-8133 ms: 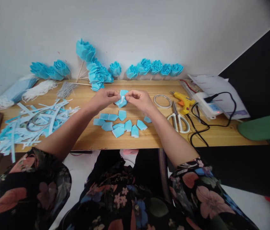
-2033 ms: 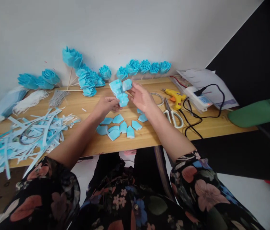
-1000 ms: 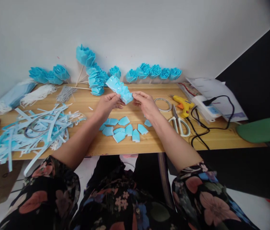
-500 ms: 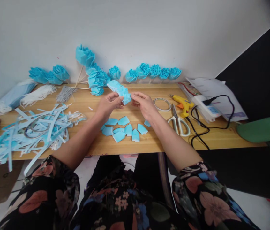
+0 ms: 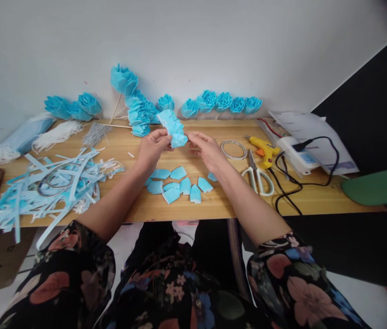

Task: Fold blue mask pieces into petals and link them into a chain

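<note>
My left hand (image 5: 152, 148) and my right hand (image 5: 206, 148) are raised over the wooden table (image 5: 214, 205), both pinching the lower end of a chain of joined blue paper petals (image 5: 172, 126). The chain stands up and leans left, away from me. The left fingers close on its left side, the right fingertips on its right side. Below the hands, several loose blue cut petals (image 5: 179, 183) lie flat on the table.
Finished blue paper roses (image 5: 221, 102) line the wall. A heap of blue paper strips (image 5: 49, 183) lies at left. White scissors (image 5: 258, 176), a tape ring (image 5: 233, 148), a yellow glue gun (image 5: 264, 147) and a black cord (image 5: 289, 183) sit at right.
The petal chain has grown from a small piece to a long strip since the earliest frame. In the last second both hands kept hold and shifted it only slightly.
</note>
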Tool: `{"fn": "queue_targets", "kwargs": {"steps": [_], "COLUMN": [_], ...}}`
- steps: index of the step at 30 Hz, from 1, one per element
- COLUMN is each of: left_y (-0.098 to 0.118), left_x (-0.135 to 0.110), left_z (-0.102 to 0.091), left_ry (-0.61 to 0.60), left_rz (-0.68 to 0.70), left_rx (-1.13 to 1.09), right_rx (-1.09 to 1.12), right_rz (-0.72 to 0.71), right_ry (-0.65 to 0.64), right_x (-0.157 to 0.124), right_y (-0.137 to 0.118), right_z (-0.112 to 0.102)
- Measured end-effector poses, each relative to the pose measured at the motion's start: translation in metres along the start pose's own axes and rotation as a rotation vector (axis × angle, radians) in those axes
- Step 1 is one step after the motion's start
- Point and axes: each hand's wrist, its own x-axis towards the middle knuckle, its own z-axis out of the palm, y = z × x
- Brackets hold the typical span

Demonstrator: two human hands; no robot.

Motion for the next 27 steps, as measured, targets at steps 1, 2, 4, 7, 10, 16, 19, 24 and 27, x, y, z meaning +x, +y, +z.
{"fn": "queue_targets", "kwargs": {"steps": [1,2,4,7,10,16,19,24,27], "left_y": [0.000,0.000,0.000,0.001,0.003,0.010,0.010,0.010,0.012], "left_x": [0.000,-0.001,-0.002,-0.005,-0.008,-0.012,-0.013,-0.011,-0.011], "left_z": [0.000,0.001,0.002,0.004,0.007,0.009,0.007,0.006,0.005], "left_ry": [-0.005,-0.012,-0.034,-0.069,-0.083,-0.109,-0.120,-0.113,-0.106], "left_rz": [0.006,0.013,0.028,0.052,0.063,0.057,0.059,0.036,0.041], "left_rx": [0.011,0.022,0.048,0.087,0.104,0.176,0.210,0.248,0.274], "right_rx": [-0.003,-0.009,-0.032,-0.077,-0.110,-0.103,-0.105,-0.117,-0.100], "right_rz": [-0.008,-0.022,-0.051,-0.076,-0.092,-0.111,-0.125,-0.157,-0.153], "right_ry": [-0.002,-0.012,-0.056,-0.127,-0.142,-0.138,-0.139,-0.124,-0.140], "right_x": [0.000,0.000,-0.002,-0.006,-0.008,-0.007,-0.007,-0.007,-0.005], "right_y": [-0.001,-0.003,-0.005,-0.007,-0.007,-0.006,-0.006,-0.004,-0.002], "right_z": [-0.001,-0.001,-0.001,0.001,0.003,0.004,0.005,0.006,0.004]}}
